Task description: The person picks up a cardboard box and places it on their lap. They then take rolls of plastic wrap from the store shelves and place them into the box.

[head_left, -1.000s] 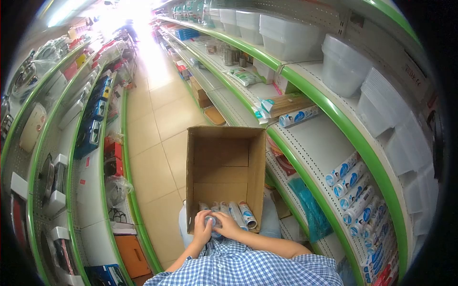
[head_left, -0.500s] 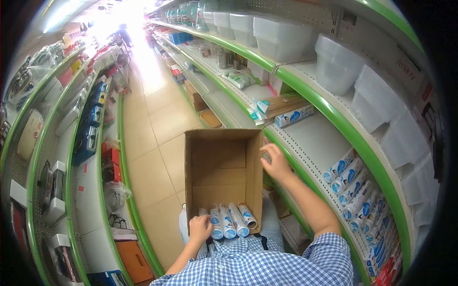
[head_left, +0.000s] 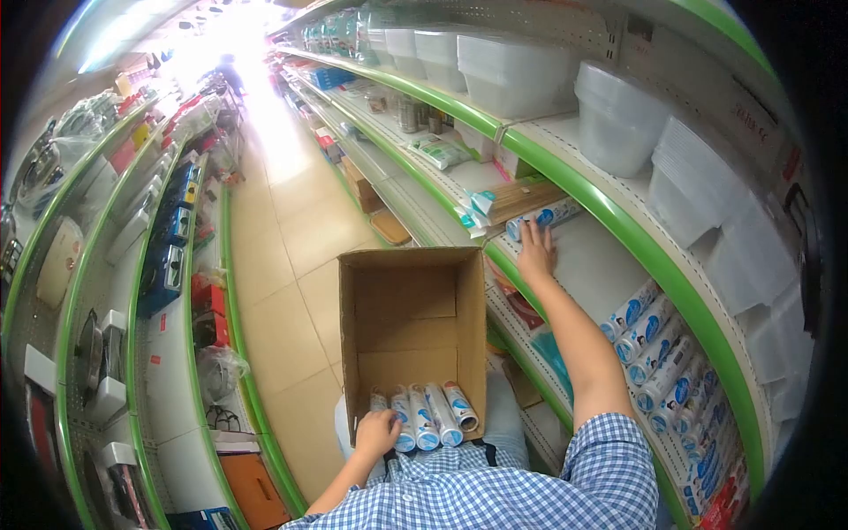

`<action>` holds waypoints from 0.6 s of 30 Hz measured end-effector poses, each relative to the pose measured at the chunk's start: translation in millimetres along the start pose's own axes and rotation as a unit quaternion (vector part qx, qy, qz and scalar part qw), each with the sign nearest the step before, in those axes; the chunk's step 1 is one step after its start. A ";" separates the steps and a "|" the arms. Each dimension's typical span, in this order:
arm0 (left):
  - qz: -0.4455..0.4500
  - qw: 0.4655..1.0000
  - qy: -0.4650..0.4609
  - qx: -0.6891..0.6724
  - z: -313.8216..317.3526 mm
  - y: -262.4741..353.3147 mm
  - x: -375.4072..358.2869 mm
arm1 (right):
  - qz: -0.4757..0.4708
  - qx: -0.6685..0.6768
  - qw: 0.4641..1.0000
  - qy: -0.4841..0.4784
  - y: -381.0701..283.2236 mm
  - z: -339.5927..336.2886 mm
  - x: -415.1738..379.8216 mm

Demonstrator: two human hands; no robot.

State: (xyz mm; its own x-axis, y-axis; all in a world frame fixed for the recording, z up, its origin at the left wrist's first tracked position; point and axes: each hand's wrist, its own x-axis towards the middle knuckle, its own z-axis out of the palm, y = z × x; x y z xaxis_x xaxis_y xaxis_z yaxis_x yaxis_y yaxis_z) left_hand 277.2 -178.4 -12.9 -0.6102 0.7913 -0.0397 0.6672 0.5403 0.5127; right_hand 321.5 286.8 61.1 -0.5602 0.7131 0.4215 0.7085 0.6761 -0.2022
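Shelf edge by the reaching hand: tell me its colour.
Bright green, seen in the head view: the shelf edge runs just beyond the right hand.

The right hand (head_left: 536, 250) is laid on a wrapped roll (head_left: 543, 215) on the shelf (head_left: 609, 265); the left hand (head_left: 377, 433) is rested against rolls (head_left: 428, 415) inside the cardboard box (head_left: 412, 300).

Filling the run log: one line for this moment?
left hand: on rolls in cardboard box | right hand: touching lone roll on shelf

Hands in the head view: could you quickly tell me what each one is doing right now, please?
Left hand: fingers curled on the cardboard box's near edge, by the rolls.
Right hand: open, fingers flat on the lone roll on the shelf.
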 end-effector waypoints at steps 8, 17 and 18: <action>-0.015 1.000 -0.011 -0.009 0.1 0.4 0.6 | 0.018 0.041 0.998 -0.048 -4.9 -7.4 1.2; -0.015 1.000 -0.020 0.000 0.9 1.6 0.7 | 0.080 0.008 0.996 -0.041 -24.3 -40.0 -10.9; -0.014 1.000 -0.018 -0.002 1.5 1.2 0.5 | 0.051 0.000 0.999 0.004 -17.5 -27.4 -8.7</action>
State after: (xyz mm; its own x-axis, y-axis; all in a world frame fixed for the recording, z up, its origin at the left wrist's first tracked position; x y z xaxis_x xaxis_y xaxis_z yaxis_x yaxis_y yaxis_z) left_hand 278.4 -176.9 -13.7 -0.6130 0.7854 -0.0856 0.6479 0.5617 0.5145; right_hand 325.7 263.7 85.2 -0.4817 0.7771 0.4049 0.7620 0.5997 -0.2443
